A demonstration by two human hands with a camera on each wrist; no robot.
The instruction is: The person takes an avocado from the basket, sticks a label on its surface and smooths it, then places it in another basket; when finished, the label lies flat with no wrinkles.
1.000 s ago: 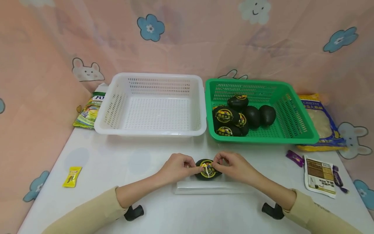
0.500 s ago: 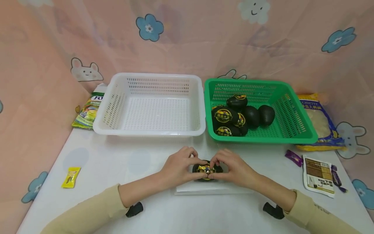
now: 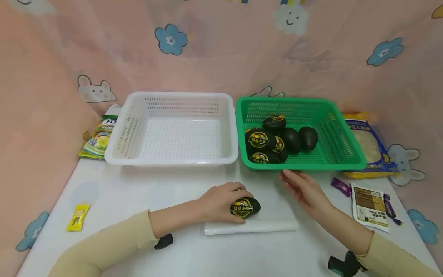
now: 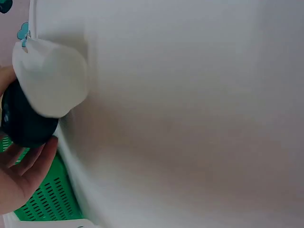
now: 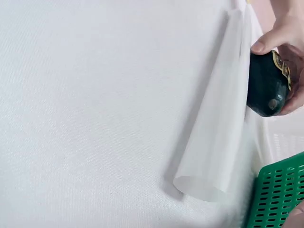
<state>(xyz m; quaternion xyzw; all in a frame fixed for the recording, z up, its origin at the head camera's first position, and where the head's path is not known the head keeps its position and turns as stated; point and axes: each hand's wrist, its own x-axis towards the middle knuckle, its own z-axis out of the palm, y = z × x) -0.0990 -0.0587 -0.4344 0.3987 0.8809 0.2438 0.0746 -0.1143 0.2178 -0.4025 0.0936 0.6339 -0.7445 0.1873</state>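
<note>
My left hand grips a dark avocado from its left side, fingers over the top and thumb at the front. A black and gold label faces up on this avocado. Directly in front of it lies a rolled white sheet, seen as an open-ended tube in the right wrist view. My right hand holds nothing; its loosely bent fingers are just at the front rim of the green basket. Several dark avocados lie inside that basket, some bearing the same label.
A white basket stands left of the green one. Food bags flank both baskets. A yellow packet lies at the left; purple sweets and a flat brown-and-white pouch lie at the right.
My right hand has left the label and moved up and right to the green basket. The left hand has gone from pressing the label to gripping the avocado. The head view has shifted slightly.
</note>
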